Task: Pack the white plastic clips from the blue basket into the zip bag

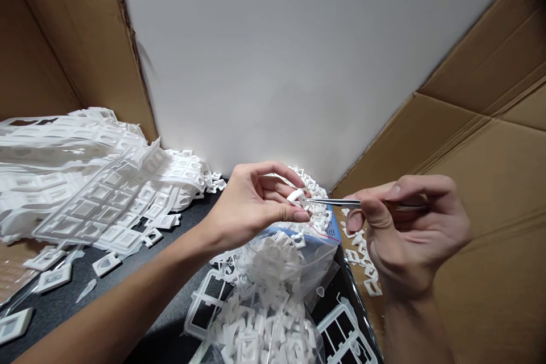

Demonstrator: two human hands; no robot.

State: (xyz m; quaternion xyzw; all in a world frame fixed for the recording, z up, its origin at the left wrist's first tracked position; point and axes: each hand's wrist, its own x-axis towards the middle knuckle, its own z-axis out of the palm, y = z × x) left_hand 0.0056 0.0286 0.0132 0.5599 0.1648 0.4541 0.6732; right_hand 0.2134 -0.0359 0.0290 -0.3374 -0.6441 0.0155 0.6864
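Left hand (256, 199) has a small curved white part (295, 198) pinched between thumb and fingers, raised above the near rim of a blue perforated basket (335, 233); right hand (413, 227) is closed on metal tweezers (335, 203), level, tips pointing left at the part's right side; can't tell if the tips grip it or only touch it.

Basket sits toward the back right of the dark tabletop (194, 213), near its right edge; heaped with small white plastic pieces (319, 189); a clear zip bag (318, 259) with a red line at its mouth lies against the basket's near side, running to the front edge of the view, full of more white pieces; translucent white frames flank the bag, one on its left (191, 318), one on its right (330, 347) by the tabletop's right edge.

Left side of tabletop: layered stack of white molded sheets (81, 219), cells with rounded openings; loose square white parts (106, 264) in front of it; a pile of small pieces runs behind toward the back edge.

Beyond the right edge: scattered white pieces (372, 287) on cardboard (503, 227); upright white panel (277, 57) along the back; more cardboard, upright, at left.
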